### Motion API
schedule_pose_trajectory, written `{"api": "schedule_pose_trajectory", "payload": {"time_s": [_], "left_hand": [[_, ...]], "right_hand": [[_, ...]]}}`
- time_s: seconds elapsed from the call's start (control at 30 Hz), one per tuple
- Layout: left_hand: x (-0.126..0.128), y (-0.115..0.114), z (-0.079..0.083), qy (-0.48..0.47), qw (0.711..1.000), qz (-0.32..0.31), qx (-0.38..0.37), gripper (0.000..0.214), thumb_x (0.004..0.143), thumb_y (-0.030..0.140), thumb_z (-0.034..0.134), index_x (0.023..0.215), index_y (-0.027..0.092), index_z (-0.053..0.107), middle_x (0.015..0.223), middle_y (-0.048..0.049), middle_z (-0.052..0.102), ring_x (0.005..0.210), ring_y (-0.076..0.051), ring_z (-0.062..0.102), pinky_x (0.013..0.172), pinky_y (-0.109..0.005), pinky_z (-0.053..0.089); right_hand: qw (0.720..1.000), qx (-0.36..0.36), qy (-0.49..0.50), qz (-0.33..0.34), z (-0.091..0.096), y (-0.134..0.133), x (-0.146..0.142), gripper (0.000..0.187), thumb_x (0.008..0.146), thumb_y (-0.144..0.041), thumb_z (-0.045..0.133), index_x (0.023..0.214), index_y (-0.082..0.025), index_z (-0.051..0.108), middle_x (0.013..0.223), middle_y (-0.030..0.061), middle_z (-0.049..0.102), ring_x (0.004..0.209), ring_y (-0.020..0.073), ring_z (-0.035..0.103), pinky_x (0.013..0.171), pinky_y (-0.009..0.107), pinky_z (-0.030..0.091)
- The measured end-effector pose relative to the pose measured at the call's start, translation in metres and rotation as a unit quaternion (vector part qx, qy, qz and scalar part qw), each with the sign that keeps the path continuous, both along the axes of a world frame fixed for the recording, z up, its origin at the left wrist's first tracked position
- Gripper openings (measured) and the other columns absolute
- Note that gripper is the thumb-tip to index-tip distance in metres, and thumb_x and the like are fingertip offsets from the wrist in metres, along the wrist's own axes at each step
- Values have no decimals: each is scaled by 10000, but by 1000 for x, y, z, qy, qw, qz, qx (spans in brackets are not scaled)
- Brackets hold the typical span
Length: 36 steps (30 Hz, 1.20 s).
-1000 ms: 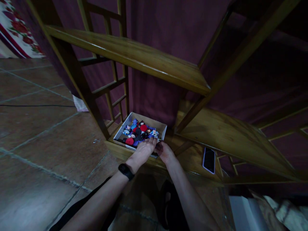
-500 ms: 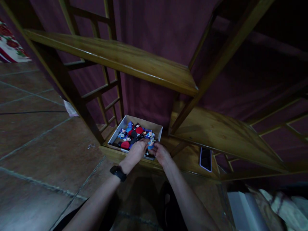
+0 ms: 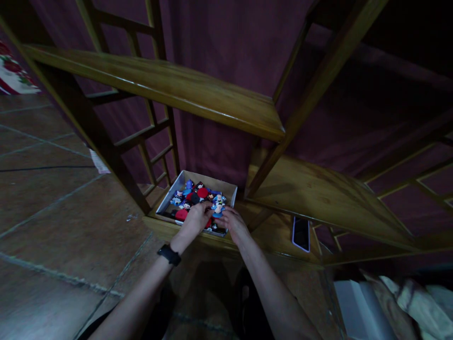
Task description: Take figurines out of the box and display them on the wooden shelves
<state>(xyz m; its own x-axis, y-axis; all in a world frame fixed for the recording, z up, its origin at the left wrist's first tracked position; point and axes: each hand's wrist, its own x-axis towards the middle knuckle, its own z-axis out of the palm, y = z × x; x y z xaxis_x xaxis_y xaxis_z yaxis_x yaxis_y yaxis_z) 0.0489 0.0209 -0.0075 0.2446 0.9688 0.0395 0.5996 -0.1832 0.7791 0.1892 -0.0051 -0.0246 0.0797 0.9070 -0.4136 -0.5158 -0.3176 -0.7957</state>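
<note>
Where the cardboard box [image 3: 174,190] of toy figurines [image 3: 198,192] sits on the bottom board of the wooden rack [image 3: 177,87], left hand [image 3: 196,220] curled among them, its grip unclear, right hand [image 3: 234,225] pinching a blue figurine [image 3: 217,208]

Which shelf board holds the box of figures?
The lowest board, by the floor; the box sits at its left end, the phone to its right.

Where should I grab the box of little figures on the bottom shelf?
Grip the box by its upright side walls near the front, probably coming from the open shelf front: a shelf board sits above it and lattice closes its left side.
</note>
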Motion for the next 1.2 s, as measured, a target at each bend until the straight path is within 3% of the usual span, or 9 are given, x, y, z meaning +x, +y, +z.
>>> {"api": "schedule_pose_trajectory", "payload": {"time_s": [0.37,0.87,1.2], "left_hand": [[-2,2,-2,-6,1000,-4,-5,186,732,297,479,762,169,610,650,-3,624,658,-153,564,609,-232,414],[-6,12,-22,-202,972,31,-117,237,676,381,533,737,157,583,572,35,552,512,-134,554,506,-233,435],[-5,8,-16,-258,957,58,-123,220,609,373,619,608,157,579,473,47,496,448,-117,499,438,-208,385]], "right_hand": [[1000,5,-12,-2,-1,0,-1,176,671,-141,628,835,-179,575,734,1,674,636,128,651,633,272,548],[998,34,-49,-2,2,-1,-6,221,711,-224,644,913,-159,582,712,7,658,593,123,651,576,236,549],[990,11,-137,27,4,3,-6,243,755,-274,613,960,-155,558,659,-6,609,536,122,635,487,213,527]]}}
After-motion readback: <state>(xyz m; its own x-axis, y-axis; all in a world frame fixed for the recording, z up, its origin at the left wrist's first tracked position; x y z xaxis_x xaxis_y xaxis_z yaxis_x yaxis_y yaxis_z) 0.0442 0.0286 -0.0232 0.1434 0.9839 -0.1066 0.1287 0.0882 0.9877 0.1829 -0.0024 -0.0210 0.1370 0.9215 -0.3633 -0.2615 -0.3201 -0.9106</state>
